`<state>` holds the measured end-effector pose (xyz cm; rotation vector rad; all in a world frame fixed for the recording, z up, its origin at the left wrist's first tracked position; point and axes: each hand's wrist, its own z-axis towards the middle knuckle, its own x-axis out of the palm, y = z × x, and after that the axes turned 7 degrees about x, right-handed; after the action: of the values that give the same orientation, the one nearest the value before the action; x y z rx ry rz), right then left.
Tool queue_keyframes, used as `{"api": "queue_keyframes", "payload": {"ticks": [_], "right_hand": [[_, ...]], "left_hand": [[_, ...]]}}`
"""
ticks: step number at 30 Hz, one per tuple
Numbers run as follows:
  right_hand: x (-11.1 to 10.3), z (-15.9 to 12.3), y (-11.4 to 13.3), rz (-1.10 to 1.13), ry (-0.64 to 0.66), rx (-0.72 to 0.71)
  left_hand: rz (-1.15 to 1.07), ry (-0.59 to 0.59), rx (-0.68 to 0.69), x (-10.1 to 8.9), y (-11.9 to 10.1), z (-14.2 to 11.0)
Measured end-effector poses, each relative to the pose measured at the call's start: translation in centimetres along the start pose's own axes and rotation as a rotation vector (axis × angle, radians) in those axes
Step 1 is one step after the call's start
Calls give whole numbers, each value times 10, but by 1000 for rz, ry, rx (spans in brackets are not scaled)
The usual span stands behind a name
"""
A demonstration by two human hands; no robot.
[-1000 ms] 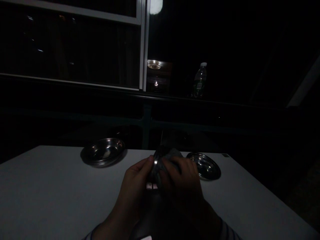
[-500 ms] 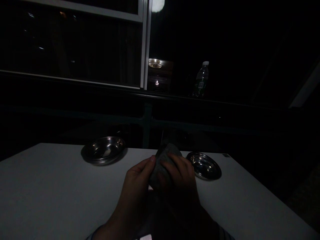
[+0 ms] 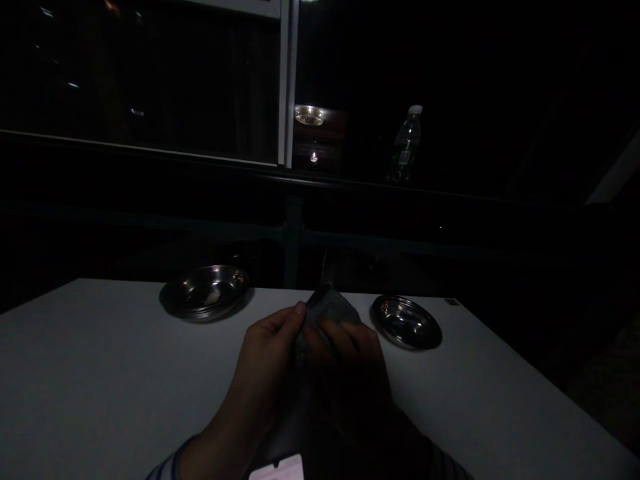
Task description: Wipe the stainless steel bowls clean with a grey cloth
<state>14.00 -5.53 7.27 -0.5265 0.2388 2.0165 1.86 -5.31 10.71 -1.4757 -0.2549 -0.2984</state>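
My left hand and my right hand meet over the near middle of the white table. The right hand's fingers are closed on a grey cloth and press it against something held upright between the hands. My left hand is curled round that thing from the left, thumb at its top edge. The cloth and the darkness hide it now; a shiny metal rim showed there earlier. Striped sleeve cuffs show at the bottom.
A stack of steel dishes sits at the table's far left-centre, a single steel dish at the far right. Behind, a dark ledge carries a water bottle and a small lit object. A pale object shows at the bottom edge.
The cloth has slid over the shiny rim, which no longer shows. My view has tilted slightly, so the dishes and bottle sit higher in the picture. Both hands stay together.
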Motion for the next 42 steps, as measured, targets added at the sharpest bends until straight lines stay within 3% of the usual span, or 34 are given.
{"api": "queue_keyframes", "payload": {"ticks": [5, 9, 15, 20, 24, 29, 31, 35, 40, 42], "right_hand": [[-2, 3, -4, 15, 86, 131], [-5, 2, -6, 63, 142, -40], [-11, 7, -11, 84, 145, 108], [-9, 7, -13, 117, 162, -9], [-9, 8, -17, 150, 118, 167], [-9, 3, -12, 157, 104, -86], [-7, 2, -14, 165, 101, -65], [-7, 5, -20, 176, 90, 112], [-12, 1, -10, 182, 108, -109], [-11, 0, -11, 182, 90, -74]], "left_hand": [[39, 25, -1, 1, -3, -2], [30, 33, -27, 1, -2, -1], [11, 75, -30, 3, -4, -2], [-34, 53, -56, 3, -3, -2], [-34, 49, -63, 2, -3, -3], [-54, 4, -40, 0, -5, -1], [-52, -1, -29, 0, -6, -1], [-37, 4, -43, 1, -6, -3], [-42, 14, -53, 1, -7, -3], [-29, 15, -36, 0, -9, -2]]}}
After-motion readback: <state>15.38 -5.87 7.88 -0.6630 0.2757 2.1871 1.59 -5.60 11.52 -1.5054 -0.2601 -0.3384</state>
